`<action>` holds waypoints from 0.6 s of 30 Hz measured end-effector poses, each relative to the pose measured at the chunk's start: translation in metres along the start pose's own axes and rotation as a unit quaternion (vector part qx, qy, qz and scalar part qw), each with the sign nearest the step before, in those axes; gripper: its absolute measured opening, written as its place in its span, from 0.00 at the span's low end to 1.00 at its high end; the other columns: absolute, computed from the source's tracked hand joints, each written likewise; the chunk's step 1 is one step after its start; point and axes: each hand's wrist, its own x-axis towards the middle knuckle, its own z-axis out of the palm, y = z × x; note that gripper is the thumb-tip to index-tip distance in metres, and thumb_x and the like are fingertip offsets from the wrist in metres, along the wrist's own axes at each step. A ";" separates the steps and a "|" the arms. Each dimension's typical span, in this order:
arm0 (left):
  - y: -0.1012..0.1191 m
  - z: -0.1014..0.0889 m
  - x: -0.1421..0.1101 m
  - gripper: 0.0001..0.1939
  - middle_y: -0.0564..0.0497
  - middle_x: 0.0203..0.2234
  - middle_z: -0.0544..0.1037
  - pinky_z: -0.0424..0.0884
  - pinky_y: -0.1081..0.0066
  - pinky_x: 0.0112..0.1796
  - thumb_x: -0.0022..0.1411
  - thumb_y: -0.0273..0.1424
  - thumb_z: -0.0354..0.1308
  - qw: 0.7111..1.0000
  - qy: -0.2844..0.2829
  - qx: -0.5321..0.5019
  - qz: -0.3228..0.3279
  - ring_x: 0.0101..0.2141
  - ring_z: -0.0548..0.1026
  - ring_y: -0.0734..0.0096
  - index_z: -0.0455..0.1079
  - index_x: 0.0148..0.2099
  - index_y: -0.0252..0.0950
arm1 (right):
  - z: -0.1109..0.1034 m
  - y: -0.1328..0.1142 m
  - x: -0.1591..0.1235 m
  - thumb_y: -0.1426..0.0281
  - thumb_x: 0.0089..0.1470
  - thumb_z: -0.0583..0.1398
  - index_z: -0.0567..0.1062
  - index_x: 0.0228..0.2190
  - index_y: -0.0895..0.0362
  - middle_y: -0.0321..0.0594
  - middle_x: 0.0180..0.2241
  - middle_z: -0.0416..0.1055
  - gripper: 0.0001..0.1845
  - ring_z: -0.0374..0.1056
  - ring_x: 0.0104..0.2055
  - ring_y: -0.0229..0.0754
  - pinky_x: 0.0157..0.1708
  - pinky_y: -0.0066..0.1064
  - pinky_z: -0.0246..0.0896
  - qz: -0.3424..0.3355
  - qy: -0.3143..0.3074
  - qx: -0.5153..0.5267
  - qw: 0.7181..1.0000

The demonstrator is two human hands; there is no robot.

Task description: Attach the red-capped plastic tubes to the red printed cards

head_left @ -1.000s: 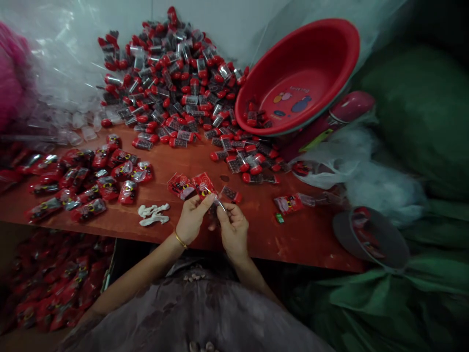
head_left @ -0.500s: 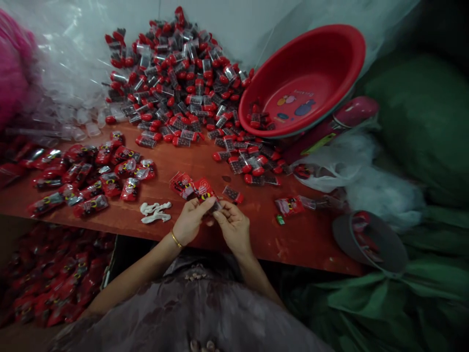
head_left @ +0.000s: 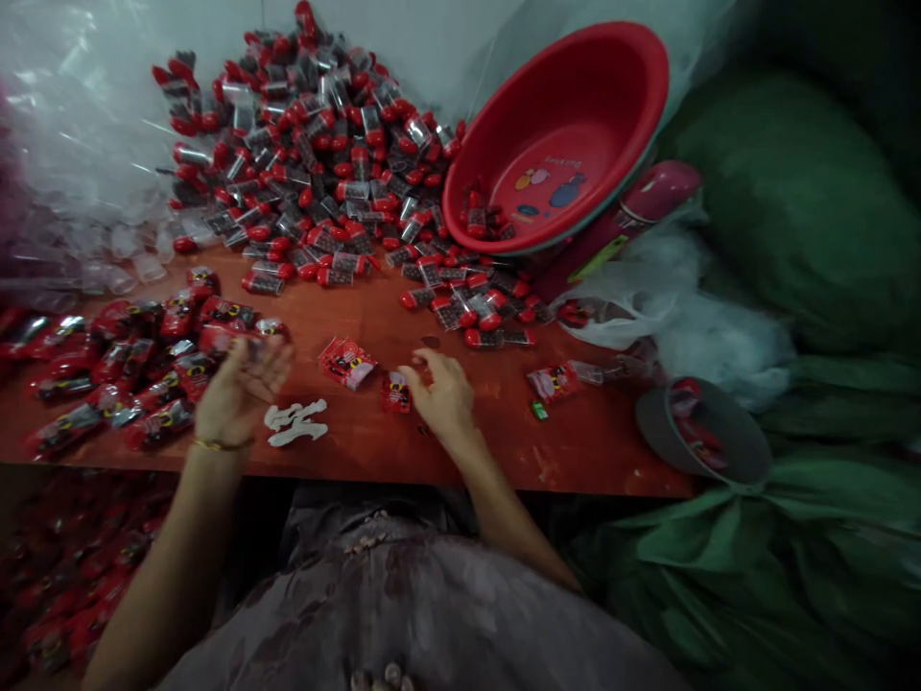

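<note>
My left hand (head_left: 241, 389), with a gold bangle at the wrist, is open, palm up and fingers spread, beside a pile of filled red printed packets (head_left: 154, 422). Its fingertips overlap the pile's right edge. My right hand (head_left: 442, 398) rests low over the table, thumb and index finger apart and curved; no held thing shows, and what lies under the palm is hidden. Against its thumb lies a small red printed packet (head_left: 394, 393). A stack of flat red packets (head_left: 346, 363) lies between the hands, with white crumpled strips (head_left: 296, 422) nearer the left hand.
Red-capped clear tubes with dark contents (head_left: 317, 173) are heaped at the back. A red basin (head_left: 554, 144) leans behind them, beside a dark red flask (head_left: 658, 192). On the right are a grey bowl (head_left: 651, 432), a plastic bag (head_left: 669, 288) and green sacks (head_left: 791, 211).
My hands have parted. The left let go of the small packet and moved left to the packet pile. The right moved slightly over the spot where a loose tube lay. The view shifted right.
</note>
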 end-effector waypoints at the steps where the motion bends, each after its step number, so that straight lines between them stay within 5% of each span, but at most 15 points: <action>1: 0.015 -0.008 0.007 0.16 0.51 0.32 0.81 0.73 0.71 0.40 0.63 0.40 0.48 1.000 0.000 -0.018 0.019 0.41 0.76 0.70 0.71 0.33 0.36 | -0.004 0.013 0.001 0.62 0.54 0.57 0.73 0.42 0.59 0.49 0.42 0.73 0.17 0.66 0.44 0.48 0.45 0.39 0.60 0.005 -0.001 -0.056 0.998; 5: 0.037 -0.017 0.017 0.32 0.45 0.39 0.79 0.70 0.73 0.43 0.68 0.43 0.31 0.998 -0.024 -0.023 0.052 0.46 0.73 0.70 0.70 0.40 0.25 | -0.011 0.048 -0.009 0.64 0.57 0.54 0.72 0.47 0.61 0.53 0.50 0.69 0.19 0.59 0.52 0.53 0.50 0.45 0.55 0.003 0.000 -0.171 0.985; 9: -0.018 0.016 -0.001 0.16 0.47 0.33 0.80 0.73 0.69 0.39 0.54 0.42 0.59 0.990 0.011 0.083 0.110 0.36 0.77 0.69 0.73 0.37 0.34 | -0.006 0.043 -0.020 0.64 0.59 0.52 0.71 0.49 0.56 0.49 0.52 0.67 0.19 0.56 0.56 0.53 0.52 0.47 0.51 -0.038 -0.011 -0.200 0.979; 13: -0.082 0.043 -0.027 0.13 0.47 0.36 0.80 0.68 0.68 0.46 0.49 0.35 0.64 0.925 -0.094 0.313 0.193 0.39 0.76 0.65 0.77 0.39 0.36 | 0.001 0.027 -0.025 0.62 0.59 0.53 0.69 0.51 0.53 0.47 0.57 0.62 0.20 0.50 0.60 0.54 0.55 0.52 0.44 -0.093 -0.078 -0.215 0.969; 18: -0.099 0.042 -0.041 0.10 0.50 0.33 0.81 0.67 0.71 0.38 0.52 0.35 0.61 0.842 -0.128 0.484 0.202 0.33 0.76 0.65 0.78 0.37 0.41 | 0.011 0.027 -0.032 0.66 0.59 0.53 0.76 0.43 0.46 0.41 0.54 0.67 0.14 0.51 0.61 0.53 0.56 0.54 0.42 -0.118 -0.119 -0.183 0.969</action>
